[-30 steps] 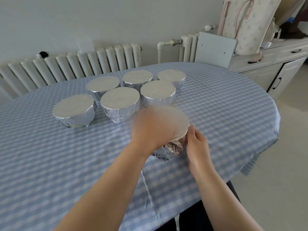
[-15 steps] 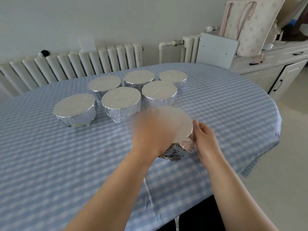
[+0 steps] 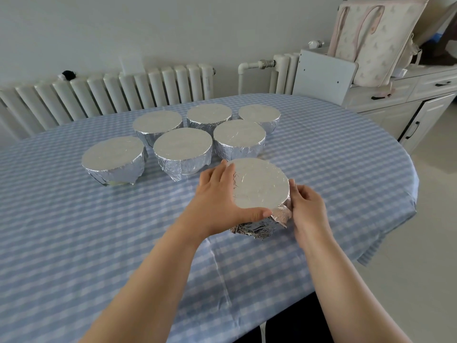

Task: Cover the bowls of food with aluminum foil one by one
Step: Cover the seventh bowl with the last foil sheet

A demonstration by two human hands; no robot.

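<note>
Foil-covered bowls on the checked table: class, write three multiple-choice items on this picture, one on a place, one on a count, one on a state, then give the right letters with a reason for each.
1. Where is the bowl that the hands are working on?
A. nearest the person, apart from the group
B. in the far row by the radiator
C. on the cabinet

2. How many foil-covered bowls are on the table in all?
A. five
B. seven
C. nine

3. What is the left hand doing?
A. resting flat on the cloth
B. lifting a bare bowl
C. gripping the near bowl's rim

Key:
1 A: the near bowl sits in front of the six others on the tablecloth.
2 B: six in the group, such as the leftmost bowl, plus the near one.
3 C: the left hand curls round its rim, thumb in front, while the right hand presses the foil at the side.
</note>
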